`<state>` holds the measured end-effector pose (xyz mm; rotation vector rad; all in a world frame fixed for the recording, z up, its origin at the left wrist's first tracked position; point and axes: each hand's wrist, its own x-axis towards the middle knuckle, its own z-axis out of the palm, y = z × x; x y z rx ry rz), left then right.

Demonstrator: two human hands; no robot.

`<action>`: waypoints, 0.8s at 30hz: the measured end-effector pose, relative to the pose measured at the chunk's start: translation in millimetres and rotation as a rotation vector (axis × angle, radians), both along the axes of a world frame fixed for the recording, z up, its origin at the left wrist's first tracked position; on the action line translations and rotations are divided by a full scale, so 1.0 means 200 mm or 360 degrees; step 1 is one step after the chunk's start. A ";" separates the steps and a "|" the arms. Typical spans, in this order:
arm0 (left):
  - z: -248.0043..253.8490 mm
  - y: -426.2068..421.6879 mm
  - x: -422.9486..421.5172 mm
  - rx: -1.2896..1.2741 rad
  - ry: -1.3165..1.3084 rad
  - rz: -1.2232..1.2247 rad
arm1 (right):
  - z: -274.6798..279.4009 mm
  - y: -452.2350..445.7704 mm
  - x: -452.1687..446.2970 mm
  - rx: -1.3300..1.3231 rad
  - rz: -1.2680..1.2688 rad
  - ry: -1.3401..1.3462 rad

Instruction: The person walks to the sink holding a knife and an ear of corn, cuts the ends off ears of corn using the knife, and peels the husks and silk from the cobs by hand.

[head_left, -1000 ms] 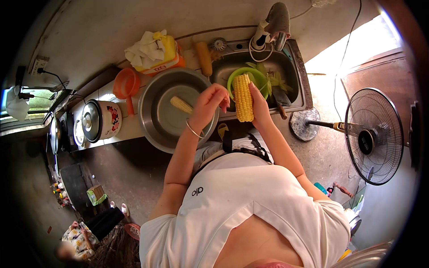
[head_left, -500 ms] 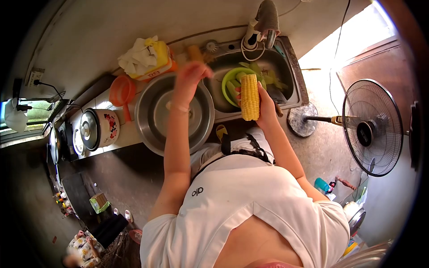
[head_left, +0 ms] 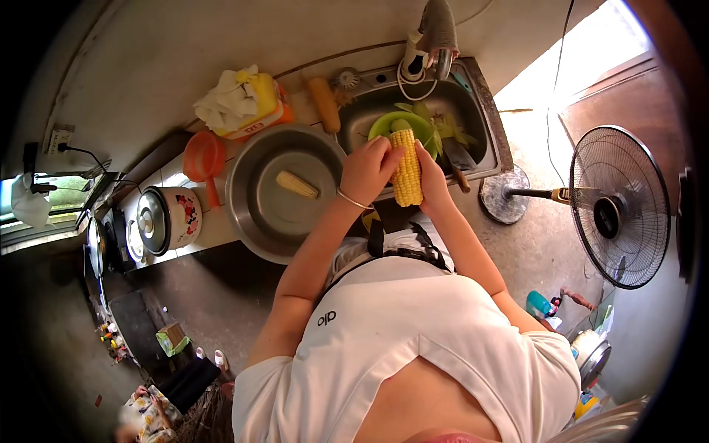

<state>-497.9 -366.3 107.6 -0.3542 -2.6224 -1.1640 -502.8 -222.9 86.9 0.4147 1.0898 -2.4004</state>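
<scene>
My right hand point(head_left: 434, 177) grips a yellow corn cob point(head_left: 407, 173) from its right side, holding it near upright in front of the sink. From the left, my left hand point(head_left: 369, 170) presses curled fingers against the same cob; its fingertips are partly hidden. Behind the cob, a green bowl point(head_left: 378, 127) in the sink point(head_left: 362, 105) holds something green, mostly covered. A smaller, paler corn cob point(head_left: 297, 184) lies in the wide metal basin point(head_left: 247, 166) left of my hands.
A knife point(head_left: 459, 156) lies at the sink's right side, near green husks point(head_left: 452, 131). An orange-brown cylinder point(head_left: 323, 103) and an orange dipper point(head_left: 203, 156) are on the counter, near a rice cooker point(head_left: 173, 214). A fan point(head_left: 613, 214) stands right. Another person point(head_left: 151, 413) is lower left.
My left hand has come from above the basin to the right, onto the corn cob. The right hand has shifted slightly left and down with the cob. The basin's cob shows fully now.
</scene>
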 end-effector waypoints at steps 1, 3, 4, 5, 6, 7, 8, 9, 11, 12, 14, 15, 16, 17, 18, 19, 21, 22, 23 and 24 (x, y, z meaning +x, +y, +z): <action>-0.03 0.00 0.00 0.0067 0.0066 0.0032 | 0.01 0.00 0.00 0.0000 0.0000 0.0000; -0.03 -0.02 0.01 0.0027 0.0095 0.0016 | 0.03 0.01 -0.01 0.0012 0.0200 -0.0011; -0.02 -0.03 0.02 -0.0013 0.0121 -0.0007 | 0.04 0.01 -0.01 0.0010 0.0202 -0.0012; -0.03 -0.04 0.02 -0.0014 0.0118 -0.0009 | 0.05 0.00 0.00 0.0077 0.0249 -0.0004; -0.04 -0.05 0.02 -0.0022 0.0079 0.0004 | 0.05 0.00 -0.01 0.0145 0.0293 0.0009; -0.05 -0.07 0.02 -0.0030 0.0045 0.0015 | 0.05 0.00 -0.02 0.0145 0.0288 0.0014; -0.06 -0.08 0.01 -0.0029 0.0048 0.0010 | 0.04 0.00 -0.02 0.0083 0.0318 0.0026; -0.07 -0.09 -0.01 -0.0048 0.0153 0.0051 | 0.04 0.00 -0.02 0.0021 0.0351 0.0037; -0.08 -0.14 -0.02 -0.0065 0.0253 0.0095 | 0.06 0.00 -0.02 0.0010 0.0366 0.0057; -0.08 -0.16 -0.03 0.0031 0.0220 0.0120 | 0.07 -0.01 -0.02 0.0000 0.0382 0.0077; -0.07 -0.22 -0.03 0.0132 0.0188 0.0139 | 0.07 -0.01 -0.02 0.0006 0.0369 0.0079; -0.04 -0.25 -0.02 0.0416 -0.0051 0.0149 | 0.08 -0.01 -0.02 0.0009 0.0356 0.0083; -0.02 -0.27 -0.01 0.0696 -0.0294 0.0159 | 0.08 0.00 -0.02 0.0010 0.0352 0.0083; 0.01 -0.30 -0.01 0.0697 -0.0293 0.0155 | 0.08 0.00 -0.02 0.0028 0.0324 0.0089; 0.04 -0.33 0.00 0.0991 -0.0287 -0.0034 | 0.08 0.00 -0.03 0.0046 0.0296 0.0094; 0.08 -0.34 0.00 0.1284 -0.0279 -0.0224 | 0.08 0.00 -0.03 0.0047 0.0294 0.0092; 0.16 -0.30 0.03 0.1257 -0.0270 -0.0192 | 0.07 -0.01 -0.03 0.0108 0.0195 0.0109; 0.19 -0.27 0.04 0.0915 -0.0091 -0.0058 | 0.07 -0.01 -0.03 0.0108 0.0195 0.0107; 0.20 -0.23 0.04 0.0571 0.0086 0.0075 | 0.07 -0.01 -0.03 0.0133 0.0178 0.0168; 0.18 -0.20 0.04 0.0572 0.0087 0.0077 | 0.06 -0.01 -0.03 0.0157 0.0162 0.0228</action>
